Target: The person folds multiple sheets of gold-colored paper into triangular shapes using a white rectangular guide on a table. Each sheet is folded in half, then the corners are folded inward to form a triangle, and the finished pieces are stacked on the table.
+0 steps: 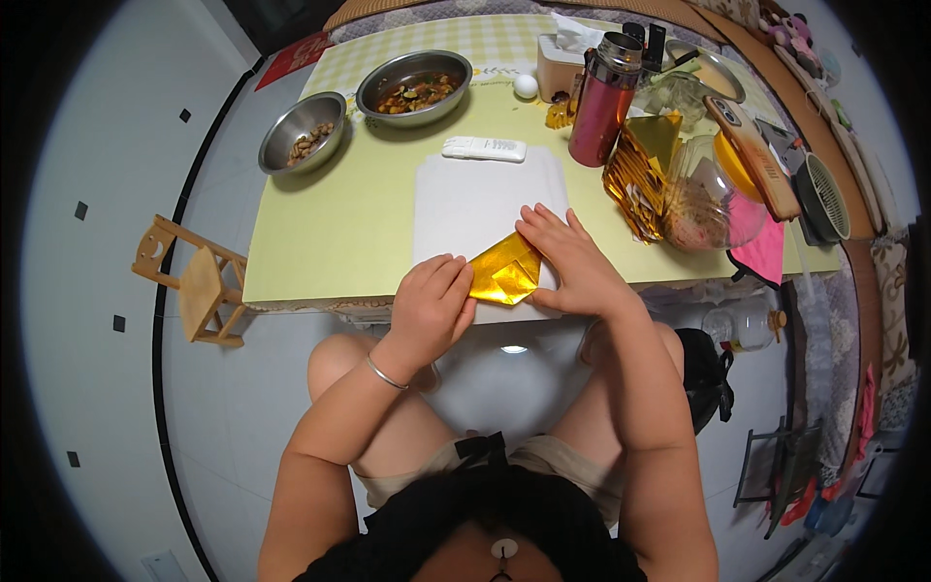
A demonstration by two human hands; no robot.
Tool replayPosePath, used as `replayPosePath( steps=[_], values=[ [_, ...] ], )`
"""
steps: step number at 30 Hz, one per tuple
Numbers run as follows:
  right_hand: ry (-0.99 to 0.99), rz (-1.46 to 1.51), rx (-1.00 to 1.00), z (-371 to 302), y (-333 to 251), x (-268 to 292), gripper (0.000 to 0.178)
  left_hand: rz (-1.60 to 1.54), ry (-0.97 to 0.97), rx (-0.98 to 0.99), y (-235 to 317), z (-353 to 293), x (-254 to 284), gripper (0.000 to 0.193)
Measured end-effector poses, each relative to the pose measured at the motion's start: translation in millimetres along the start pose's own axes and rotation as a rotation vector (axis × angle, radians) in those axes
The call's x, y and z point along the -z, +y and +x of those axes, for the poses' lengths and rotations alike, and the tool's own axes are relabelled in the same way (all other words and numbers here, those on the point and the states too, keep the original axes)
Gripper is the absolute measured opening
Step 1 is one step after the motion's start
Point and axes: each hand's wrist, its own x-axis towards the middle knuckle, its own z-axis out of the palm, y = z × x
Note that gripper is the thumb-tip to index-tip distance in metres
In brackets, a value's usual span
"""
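A folded sheet of gold foil paper (499, 262) lies on a stack of white paper (456, 209) near the table's front edge. At its left edge my left hand (432, 301) is closed, with thumb and fingers pinching the foil. My right hand (572, 257) rests along the right edge, fingers stretched out and thumb apart, touching the foil. A small folded flap shows on the lower part of the sheet. Some of the foil's edges are hidden under my fingers. Behind the white stack lies a white remote control (484, 148).
Two metal bowls of food, one larger (412, 87) and one smaller (303, 133), stand far left. On the right are an open red thermos (603, 107), folded gold foil pieces (640, 179), a clear jar (703, 209), a phone (747, 145) and an egg (525, 86). A small wooden chair (199, 276) stands left.
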Motion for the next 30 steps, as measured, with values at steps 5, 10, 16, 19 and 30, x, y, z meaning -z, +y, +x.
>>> replayPosePath(
  steps=[5, 10, 16, 19, 30],
  values=[
    [0.261, 0.103, -0.036, 10, 10, -14, 0.040, -0.174, 0.116, 0.213, -21, 8, -10, 0.023],
    [0.550, 0.499, -0.224, 25, 10, -24, 0.021, -1.051, 0.285, 0.892, -39, 22, -13, 0.014],
    [0.654, 1.124, -0.308, 33, 0, -25, 0.007, -1.300, 0.354, 1.014, -56, 29, -15, 0.014],
    [0.616, 1.078, -0.276, 33, 2, -26, 0.008, -1.310, 0.372, 1.042, -60, 29, -15, 0.014],
    [0.577, 1.148, -0.195, 26, -3, -26, 0.014, -1.371, 0.439, 1.046, -60, 27, -7, 0.009]
  ],
)
